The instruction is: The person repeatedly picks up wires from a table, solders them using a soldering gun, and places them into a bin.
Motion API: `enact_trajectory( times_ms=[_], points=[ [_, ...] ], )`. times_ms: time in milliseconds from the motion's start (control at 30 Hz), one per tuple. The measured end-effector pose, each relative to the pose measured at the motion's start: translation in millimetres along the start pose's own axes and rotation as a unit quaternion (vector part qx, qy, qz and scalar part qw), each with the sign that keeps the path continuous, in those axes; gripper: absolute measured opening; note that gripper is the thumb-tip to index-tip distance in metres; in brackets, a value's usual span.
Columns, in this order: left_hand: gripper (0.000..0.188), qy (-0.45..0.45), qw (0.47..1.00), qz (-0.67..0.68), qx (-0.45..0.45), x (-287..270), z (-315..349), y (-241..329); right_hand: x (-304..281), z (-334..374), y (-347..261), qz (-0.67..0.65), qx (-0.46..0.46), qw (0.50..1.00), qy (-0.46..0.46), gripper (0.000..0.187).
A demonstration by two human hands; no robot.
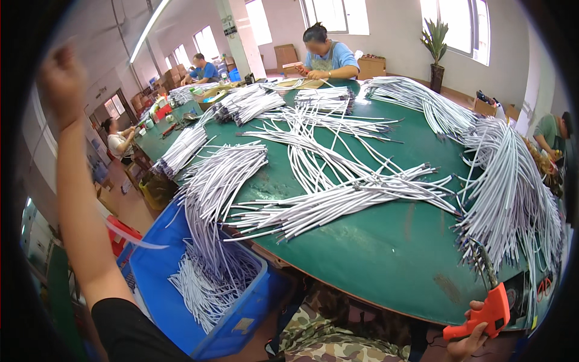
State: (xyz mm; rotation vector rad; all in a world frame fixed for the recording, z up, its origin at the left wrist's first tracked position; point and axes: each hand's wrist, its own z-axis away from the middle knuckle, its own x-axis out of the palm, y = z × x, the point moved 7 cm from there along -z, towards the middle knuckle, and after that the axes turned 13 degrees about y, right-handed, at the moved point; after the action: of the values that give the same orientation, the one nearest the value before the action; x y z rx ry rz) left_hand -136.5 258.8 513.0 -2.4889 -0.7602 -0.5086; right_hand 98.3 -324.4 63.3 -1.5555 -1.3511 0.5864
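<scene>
My left hand (63, 84) is raised high at the left, smeared by motion, with its fingers apparently curled; I cannot make out anything in it. Below it, a pale, curved strip (136, 238) crosses in front of the blue bin, blurred. At the lower right, my right hand (470, 341) grips an orange heat gun (491, 314) by its handle. The gun's metal nozzle points up toward a large bundle of white cables (500, 175) hanging at the right side of the table. More white cables (338, 205) with dark ends lie crossed in front of me.
A green table (386, 259) spreads ahead, carrying several cable bundles. Against its left edge stands a blue bin (241, 314), with cables (208, 289) inside and others draping into it. A co-worker (329, 57) sits across the table; other people work at the left and right.
</scene>
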Motion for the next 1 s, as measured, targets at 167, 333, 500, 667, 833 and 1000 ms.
enact_trajectory(
  times_ms=[167,333,500,667,833,1000],
  points=[
    [0.018,-0.117,0.988,0.099,0.009,111.7,227.2,34.1,45.1,1.9,-1.3,0.031,0.008,0.999,-0.026,0.070],
    [0.027,-0.416,0.877,0.172,-0.168,134.0,463.9,105.0,63.9,0.9,2.1,0.060,-0.006,0.996,-0.061,0.047],
    [0.036,-0.405,0.841,0.264,-0.243,54.8,464.4,168.8,56.3,4.2,-5.2,0.021,-0.029,0.998,-0.048,0.048],
    [0.014,-0.572,0.459,0.421,-0.534,-139.5,395.4,235.4,30.3,14.8,-8.1,-0.032,-0.016,0.999,-0.026,0.052],
    [0.030,-0.776,-0.064,0.349,-0.522,-414.9,414.7,332.8,-10.5,21.2,-6.8,-0.058,0.019,0.998,-0.031,0.058],
    [0.017,-0.624,-0.065,0.008,-0.779,-537.7,508.3,356.2,-18.6,4.8,-0.1,-0.071,0.031,0.995,-0.058,0.060]
  ],
)
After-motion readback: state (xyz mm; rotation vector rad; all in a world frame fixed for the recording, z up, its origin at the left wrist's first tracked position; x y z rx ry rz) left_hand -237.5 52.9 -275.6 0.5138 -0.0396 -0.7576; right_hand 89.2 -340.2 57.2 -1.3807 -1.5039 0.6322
